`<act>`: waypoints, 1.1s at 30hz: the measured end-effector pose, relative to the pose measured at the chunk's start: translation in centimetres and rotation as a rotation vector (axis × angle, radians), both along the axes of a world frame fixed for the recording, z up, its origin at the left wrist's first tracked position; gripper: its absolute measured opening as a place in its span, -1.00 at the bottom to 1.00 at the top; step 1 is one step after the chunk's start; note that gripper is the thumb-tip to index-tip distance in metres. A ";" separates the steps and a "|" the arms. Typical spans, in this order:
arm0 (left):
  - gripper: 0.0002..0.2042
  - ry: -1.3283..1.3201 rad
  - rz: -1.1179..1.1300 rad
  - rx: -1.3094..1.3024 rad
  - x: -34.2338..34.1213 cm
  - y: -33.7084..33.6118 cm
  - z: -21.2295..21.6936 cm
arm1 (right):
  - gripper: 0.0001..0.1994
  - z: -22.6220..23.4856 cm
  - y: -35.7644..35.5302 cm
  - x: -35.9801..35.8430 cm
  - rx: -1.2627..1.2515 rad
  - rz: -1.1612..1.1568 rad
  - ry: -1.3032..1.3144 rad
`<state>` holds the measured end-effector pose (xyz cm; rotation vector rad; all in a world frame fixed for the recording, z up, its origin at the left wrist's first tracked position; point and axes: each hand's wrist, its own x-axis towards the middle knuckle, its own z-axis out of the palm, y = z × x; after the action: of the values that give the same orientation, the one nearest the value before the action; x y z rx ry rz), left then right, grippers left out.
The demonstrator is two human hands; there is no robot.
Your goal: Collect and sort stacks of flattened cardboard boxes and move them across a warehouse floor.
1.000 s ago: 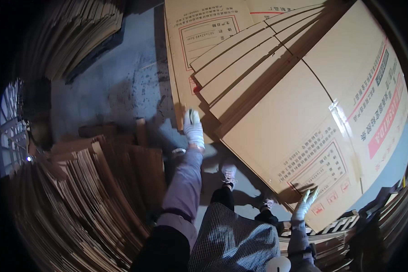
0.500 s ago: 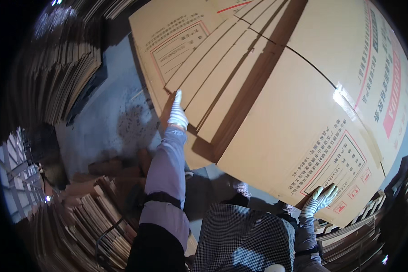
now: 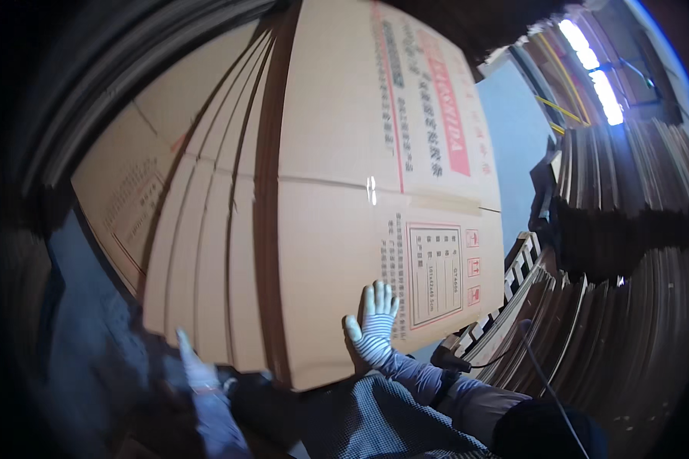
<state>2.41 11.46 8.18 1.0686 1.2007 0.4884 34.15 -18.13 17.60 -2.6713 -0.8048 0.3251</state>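
Note:
A large flattened cardboard carton lies in front of me, tan with red and black print. My right hand, in a striped glove with bare fingertips, rests flat on its near part, fingers spread. To its left, several brown cardboard sheets fan out in overlapping layers. My left hand, also gloved, is at the near edge of these sheets with its fingers stretched out. It is slightly blurred, and part of it is hard to make out. Neither hand is closed round a sheet.
Upright stacks of cardboard stand at the right, with another stack farther back. A pale slatted edge shows beside the carton. Blue-grey floor lies at the left. Bright lamps shine at the far right.
The view has swung right, so the carton and sheets appear farther left and turned more upright. My right hand stays flat on the carton; my left stays by the fanned sheets' near edge.

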 end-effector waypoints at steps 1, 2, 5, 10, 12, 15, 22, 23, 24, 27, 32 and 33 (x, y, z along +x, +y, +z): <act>-0.38 0.154 -0.106 0.325 2.9 -3.8 2.5 | -0.14 0.4 0.5 0.1 -0.016 -0.005 -0.012; -0.38 -0.225 0.238 -0.267 2.6 -3.8 3.2 | -0.14 1.2 1.4 -0.3 0.018 -0.015 -0.032; -0.34 -0.179 0.330 -0.236 7.4 -6.8 10.1 | -0.18 3.6 0.8 1.5 0.072 -0.105 -0.022; -0.53 0.127 0.007 0.546 6.8 -7.6 17.0 | -0.21 6.5 -0.4 2.6 0.191 -0.162 0.014; -0.52 -0.146 0.030 0.307 8.0 -7.0 20.8 | -0.23 7.5 -1.2 2.8 0.285 -0.189 0.093; -0.54 -0.042 0.015 0.587 14.6 -10.5 33.9 | -0.26 8.8 -3.4 4.6 0.408 -0.223 0.113; -0.33 -0.442 -0.499 0.410 14.8 -18.5 33.6 | -0.25 15.0 -13.3 8.0 0.713 -0.333 0.436; -0.21 -0.816 -0.671 0.055 16.4 -19.8 36.3 | -0.24 17.8 -15.3 9.7 0.811 -0.380 0.450; -0.09 -0.767 -0.870 -0.034 18.4 -21.6 38.6 | -0.22 20.3 -17.4 11.7 0.906 -0.428 0.463; -0.09 -0.635 -1.011 -0.272 27.8 -27.0 45.5 | -0.16 27.3 -22.5 15.3 1.118 -0.547 0.642; -0.21 -0.584 -1.273 -0.089 43.9 -35.0 40.2 | -0.24 31.5 -28.7 17.2 1.275 -0.569 0.835; -0.13 -0.437 -1.165 -0.020 44.8 -38.3 40.1 | -0.27 31.0 -29.7 17.6 1.257 -0.592 0.775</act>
<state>47.19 -26.82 48.31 1.3527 0.0854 -0.2088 51.74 -47.86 48.59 -1.2967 0.0963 0.4391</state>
